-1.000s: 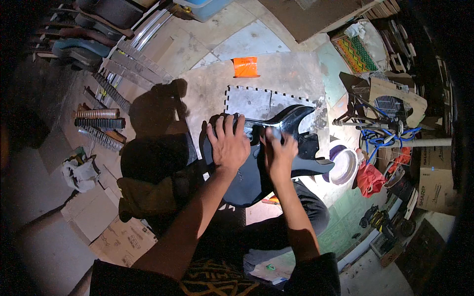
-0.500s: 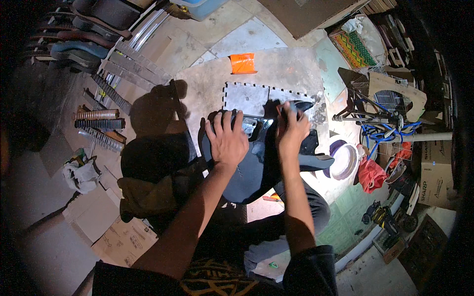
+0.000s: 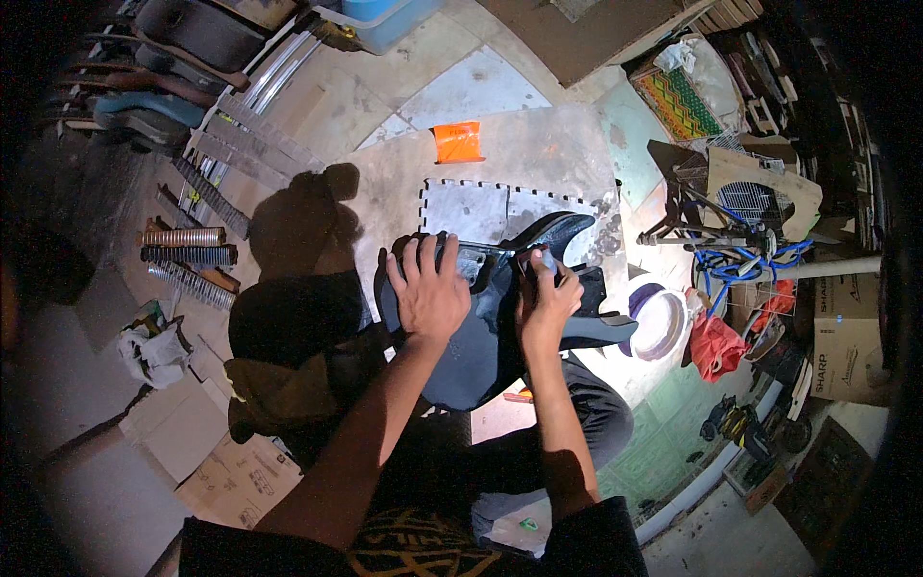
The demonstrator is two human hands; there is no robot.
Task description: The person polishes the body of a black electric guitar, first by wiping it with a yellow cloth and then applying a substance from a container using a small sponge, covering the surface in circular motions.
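Observation:
A dark electric guitar body (image 3: 481,351) with curved horns lies in front of me, over my lap and the light work surface. My left hand (image 3: 430,293) rests spread on its left side, fingers stretched toward the far edge. On the right, near the base of the horns, my right hand (image 3: 550,306) is closed with fingertips pressed to the body. It pinches a small grey-blue piece (image 3: 549,261), seemingly folded sandpaper, mostly hidden by the fingers. Under the far horn lie pale foam mat tiles (image 3: 466,205) with a toothed edge.
An orange packet (image 3: 459,142) lies beyond the mat. To the right stand a white round basin (image 3: 656,317), a red cloth bag (image 3: 716,348), blue cables (image 3: 740,267) and cardboard boxes (image 3: 846,337). Guitar bodies (image 3: 154,106) hang at the far left, above several coiled-looking rolls (image 3: 187,253).
My right hand has slid nearer along the body, baring the far horn. The view has shifted slightly. My left hand stays spread on the guitar body.

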